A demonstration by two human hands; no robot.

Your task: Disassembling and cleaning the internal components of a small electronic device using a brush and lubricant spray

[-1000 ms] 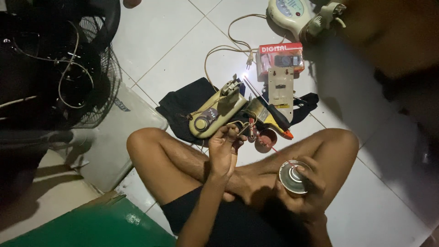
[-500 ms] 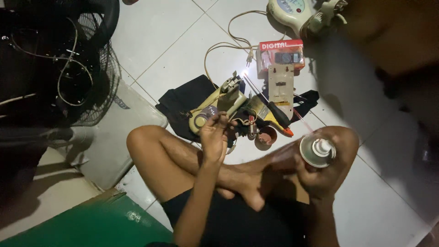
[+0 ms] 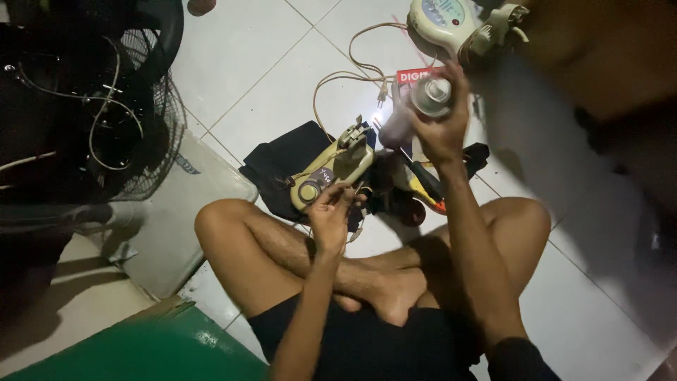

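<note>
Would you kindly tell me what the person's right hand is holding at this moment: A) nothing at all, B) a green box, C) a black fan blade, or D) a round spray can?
D: the right hand is closed around a round spray can, raised above the yellow device on the tiled floor.

A person sits cross-legged on a white tiled floor (image 3: 282, 56). The right hand (image 3: 441, 130) grips a small grey spray can (image 3: 430, 95), raised above a red box (image 3: 412, 76). The left hand (image 3: 330, 215) pinches a small part, too dim to tell, just beside a cream casing (image 3: 335, 169) lying on a black cloth (image 3: 282, 162). A fan guard (image 3: 106, 120) stands at the left
</note>
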